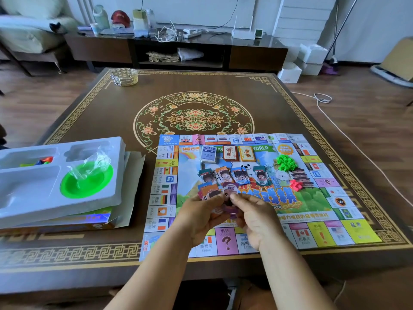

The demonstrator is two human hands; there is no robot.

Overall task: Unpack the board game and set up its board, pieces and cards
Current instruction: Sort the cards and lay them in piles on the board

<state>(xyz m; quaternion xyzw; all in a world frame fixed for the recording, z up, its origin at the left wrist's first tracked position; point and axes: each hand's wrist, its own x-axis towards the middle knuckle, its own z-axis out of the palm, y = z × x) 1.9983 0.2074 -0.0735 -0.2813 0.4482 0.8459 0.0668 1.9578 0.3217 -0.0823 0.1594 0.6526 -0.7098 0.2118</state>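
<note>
The paper game board [348, 229] lies flat on the table's near right part. My left hand [201, 220] holds a fan of play-money notes [209, 191], and my right hand [257, 218] pinches a purple 500 note [231, 190] from that fan. Rows of money notes [237, 175] lie spread on the board's middle. Three card decks sit near its far edge: a blue-white deck [209, 154], a red deck [230, 153] and a yellow deck [247, 153]. Green house pieces [286, 162] and pink pieces [296, 184] are piled at the right.
A white plastic insert tray [26, 198] rests on the game box [89, 220] at the left, holding a green bowl [87, 183] with a clear bag and coloured pawns [42, 161]. A glass dish [124, 76] stands at the table's far left. A white cable [348, 135] runs over the floor.
</note>
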